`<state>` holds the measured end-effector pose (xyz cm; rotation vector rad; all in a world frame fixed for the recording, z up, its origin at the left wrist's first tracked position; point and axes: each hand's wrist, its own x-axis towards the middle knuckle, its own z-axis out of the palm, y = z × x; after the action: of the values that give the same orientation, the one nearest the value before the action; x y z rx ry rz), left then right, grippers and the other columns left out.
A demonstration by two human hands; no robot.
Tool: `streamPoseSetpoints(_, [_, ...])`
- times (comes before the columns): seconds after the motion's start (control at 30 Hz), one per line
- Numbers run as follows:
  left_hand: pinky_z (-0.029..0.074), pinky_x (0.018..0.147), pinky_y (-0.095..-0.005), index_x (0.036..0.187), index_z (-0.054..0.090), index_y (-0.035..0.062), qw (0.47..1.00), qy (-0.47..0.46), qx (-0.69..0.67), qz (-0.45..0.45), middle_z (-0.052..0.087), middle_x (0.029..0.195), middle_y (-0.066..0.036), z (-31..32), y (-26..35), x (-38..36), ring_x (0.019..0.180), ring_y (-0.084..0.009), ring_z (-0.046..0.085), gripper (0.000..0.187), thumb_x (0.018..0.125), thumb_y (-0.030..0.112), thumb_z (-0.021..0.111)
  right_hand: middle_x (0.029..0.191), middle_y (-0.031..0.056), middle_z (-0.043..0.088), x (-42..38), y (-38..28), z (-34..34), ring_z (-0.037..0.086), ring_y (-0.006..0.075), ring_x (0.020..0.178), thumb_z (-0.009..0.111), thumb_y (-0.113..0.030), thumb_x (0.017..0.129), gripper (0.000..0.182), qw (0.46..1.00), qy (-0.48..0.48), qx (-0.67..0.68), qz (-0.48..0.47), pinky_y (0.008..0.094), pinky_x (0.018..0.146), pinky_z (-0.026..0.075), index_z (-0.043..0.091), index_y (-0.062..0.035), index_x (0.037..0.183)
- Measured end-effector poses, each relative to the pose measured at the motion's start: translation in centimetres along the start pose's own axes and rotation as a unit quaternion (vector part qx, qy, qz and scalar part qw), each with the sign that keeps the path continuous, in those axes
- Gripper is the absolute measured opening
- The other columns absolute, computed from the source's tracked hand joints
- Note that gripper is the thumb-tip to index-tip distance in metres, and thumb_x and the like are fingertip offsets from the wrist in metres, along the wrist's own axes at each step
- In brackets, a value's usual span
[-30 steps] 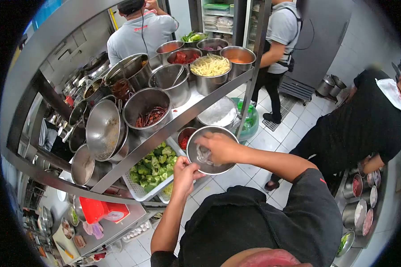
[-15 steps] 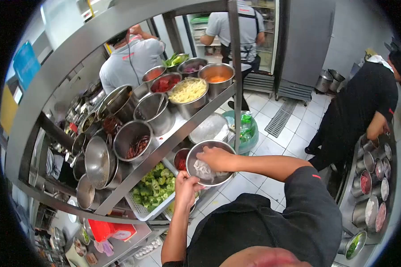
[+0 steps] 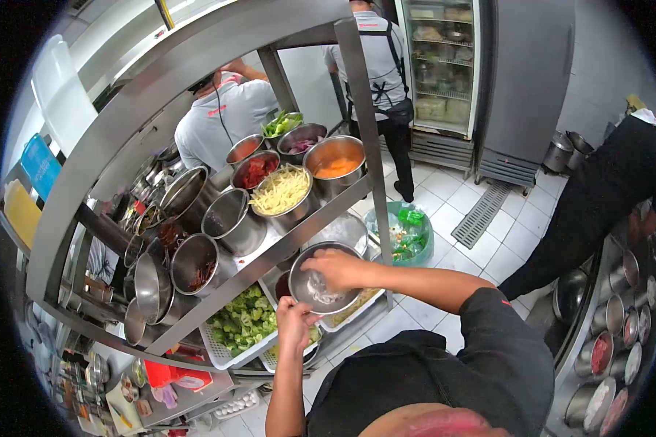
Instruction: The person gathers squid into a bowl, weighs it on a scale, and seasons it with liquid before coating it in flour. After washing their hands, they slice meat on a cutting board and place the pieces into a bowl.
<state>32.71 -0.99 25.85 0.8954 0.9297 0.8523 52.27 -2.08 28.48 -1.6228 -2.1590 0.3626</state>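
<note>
– What sits furthest left?

– A steel rack [image 3: 197, 120] with pots on its shelf, then a white basket of broccoli [image 3: 242, 325] under it.

– And the hands?

– The left hand [image 3: 294, 320] grips the near rim of a steel bowl [image 3: 301, 290], fingers curled round the edge. The right hand [image 3: 337, 268] reaches into that bowl from above, fingers bent onto the pale strips [image 3: 318, 291] inside (whether they pinch any, I cannot tell).

– Where is the bowl?

– Held in front of the rack, just right of the broccoli, above a white tray [image 3: 357, 309].

– Further right?

– A green bin [image 3: 408, 234] on the floor, and 1 person in black [image 3: 598, 211] bent over a counter of small tins.
</note>
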Motion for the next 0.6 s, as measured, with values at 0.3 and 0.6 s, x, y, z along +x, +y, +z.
streamPoseSetpoints(0.3, [0.058,0.053,-0.0356,0.079,0.043,0.0094,0.999,0.053,-0.009,0.005,0.055,0.076,-0.007,3.3,-1.1,-0.3,0.061,-0.0192,0.059,0.02,0.075,-0.006,0.053,0.109,0.015,0.058,1.1,3.2,0.5,0.052,0.0357,0.108,0.066,-0.006,0.068,0.035,0.991,-0.095,0.018,-0.088,0.0493,0.086,0.045,0.067,-0.0096,0.102])
streamPoseSetpoints(0.6, [0.058,0.049,-0.0353,0.082,0.041,0.008,0.999,0.051,-0.008,0.008,0.056,0.077,-0.01,5.1,-1.7,0.0,0.059,-0.0217,0.061,0.02,0.075,-0.007,0.052,0.103,0.0206,0.06,1.0,4.9,0.2,0.059,0.0378,0.1,0.068,-0.005,0.067,0.042,0.996,-0.062,-0.029,-0.053,0.046,0.083,0.05,0.062,-0.0046,0.108])
